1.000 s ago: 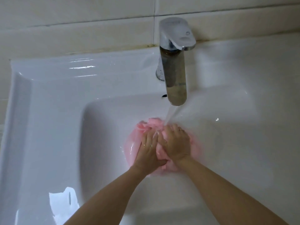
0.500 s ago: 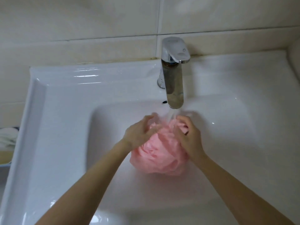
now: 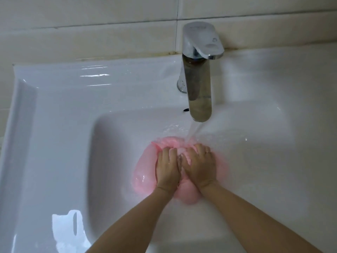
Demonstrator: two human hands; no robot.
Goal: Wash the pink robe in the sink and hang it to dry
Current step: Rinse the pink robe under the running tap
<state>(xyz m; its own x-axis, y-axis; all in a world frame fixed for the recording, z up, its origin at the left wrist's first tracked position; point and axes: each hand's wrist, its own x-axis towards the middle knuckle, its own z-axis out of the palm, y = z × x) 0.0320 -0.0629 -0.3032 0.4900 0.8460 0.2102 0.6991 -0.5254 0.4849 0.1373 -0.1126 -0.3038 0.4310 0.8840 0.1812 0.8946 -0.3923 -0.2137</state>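
Under the 12 o'clock faucet (image 3: 198, 79), left hand (image 3: 167, 168) and right hand (image 3: 199, 167) press flat on pink robe (image 3: 144, 172); stream (image 3: 193, 132) hitting it might splash out.

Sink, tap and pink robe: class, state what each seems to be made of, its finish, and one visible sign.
Sink: probably glazed ceramic, glossy white; bright reflections sit on its rim. Tap: metal, likely chrome-plated; it is silvery and shiny, with highlights on top. Pink robe: thin soft fabric, soaked; it bunches up and glistens wet. Its fibre cannot be told.
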